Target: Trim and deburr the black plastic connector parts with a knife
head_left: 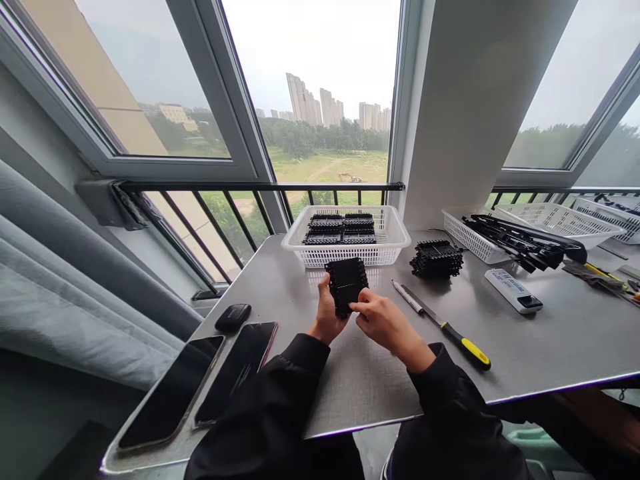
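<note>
A black rectangular plastic part with toothed edges is held upright above the grey table. My left hand grips it from the left and below, thumb along its left edge. My right hand is at its lower right, index finger touching the part's face, the other fingers curled. Behind it stands a white basket holding several similar black parts. A stack of like black parts sits on the table to the right of the basket.
Right of my hands lie a marker, a yellow-handled file and a white power strip. Two phones and a black case lie left. Baskets with long black parts stand right; another person's arm shows lower right.
</note>
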`<state>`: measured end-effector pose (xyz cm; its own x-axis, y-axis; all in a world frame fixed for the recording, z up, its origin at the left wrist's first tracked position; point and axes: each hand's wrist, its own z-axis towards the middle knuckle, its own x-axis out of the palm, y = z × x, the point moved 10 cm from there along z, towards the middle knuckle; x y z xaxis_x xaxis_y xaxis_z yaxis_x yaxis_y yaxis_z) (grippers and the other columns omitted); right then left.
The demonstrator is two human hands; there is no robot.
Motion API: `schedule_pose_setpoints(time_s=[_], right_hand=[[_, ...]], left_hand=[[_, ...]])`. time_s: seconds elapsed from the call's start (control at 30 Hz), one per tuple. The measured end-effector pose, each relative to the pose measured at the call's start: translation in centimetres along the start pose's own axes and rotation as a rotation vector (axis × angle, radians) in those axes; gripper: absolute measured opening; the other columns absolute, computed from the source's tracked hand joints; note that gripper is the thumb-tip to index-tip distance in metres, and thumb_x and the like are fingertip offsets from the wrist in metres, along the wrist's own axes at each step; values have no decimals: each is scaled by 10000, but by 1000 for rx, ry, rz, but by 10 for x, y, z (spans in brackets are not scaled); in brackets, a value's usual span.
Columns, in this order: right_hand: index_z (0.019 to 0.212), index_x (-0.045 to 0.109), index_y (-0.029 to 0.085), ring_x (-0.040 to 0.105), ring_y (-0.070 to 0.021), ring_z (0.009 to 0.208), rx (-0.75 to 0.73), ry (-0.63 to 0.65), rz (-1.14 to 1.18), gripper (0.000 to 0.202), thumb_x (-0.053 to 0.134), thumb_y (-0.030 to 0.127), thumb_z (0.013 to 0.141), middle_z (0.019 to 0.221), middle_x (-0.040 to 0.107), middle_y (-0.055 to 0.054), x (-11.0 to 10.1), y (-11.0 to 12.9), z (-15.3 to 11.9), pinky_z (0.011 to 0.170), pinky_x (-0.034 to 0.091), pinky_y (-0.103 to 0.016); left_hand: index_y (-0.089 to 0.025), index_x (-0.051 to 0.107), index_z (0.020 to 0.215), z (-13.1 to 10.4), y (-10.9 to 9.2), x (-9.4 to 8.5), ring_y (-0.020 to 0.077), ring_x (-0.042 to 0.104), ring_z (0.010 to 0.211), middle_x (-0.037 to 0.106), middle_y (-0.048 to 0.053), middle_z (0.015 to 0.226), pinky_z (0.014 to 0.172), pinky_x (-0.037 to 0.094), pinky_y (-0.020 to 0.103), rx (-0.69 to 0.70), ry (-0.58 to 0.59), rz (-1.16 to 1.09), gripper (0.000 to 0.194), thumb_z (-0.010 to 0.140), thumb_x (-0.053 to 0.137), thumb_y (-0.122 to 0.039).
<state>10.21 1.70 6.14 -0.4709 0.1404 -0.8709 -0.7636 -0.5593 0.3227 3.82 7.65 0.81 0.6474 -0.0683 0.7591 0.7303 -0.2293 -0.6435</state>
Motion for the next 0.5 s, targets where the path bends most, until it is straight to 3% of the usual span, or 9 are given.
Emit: schedule_pose_setpoints(time_s=[0.1,0.23,0.33,0.5], right_hand=[[778,695,186,567,-119,671,59,-76,46,206,526,74,815,844,580,-24,-11,-11,-1,662,436,-233],[914,682,191,584,-149,736,163,-229,-3,202,516,100,843,942,591,-51,-28,-20,-3,679,453,-251],[950,656,182,598,-166,745,183,-150,-83,195,502,104,860,1003,584,-80,-16,-14,-1,653,453,-263],[796,659,170,609,-156,697,199,-27,-28,156,519,110,831,939,616,-74,1,-11,-2,639,444,-258]], left_hand=[[-113,710,958,-1,7,-1,239,711,801,749,91,815,724,570,323,-36,13,30,514,878,451,-549],[-100,699,1062,-2,8,2,245,712,852,755,117,921,749,567,320,-26,45,60,579,885,424,-578],[-94,698,1064,-1,6,2,240,712,876,755,118,940,767,563,305,-11,47,63,571,894,415,-561],[-127,699,1046,2,-3,-3,229,717,842,760,88,907,777,564,312,53,6,22,502,895,440,-530]])
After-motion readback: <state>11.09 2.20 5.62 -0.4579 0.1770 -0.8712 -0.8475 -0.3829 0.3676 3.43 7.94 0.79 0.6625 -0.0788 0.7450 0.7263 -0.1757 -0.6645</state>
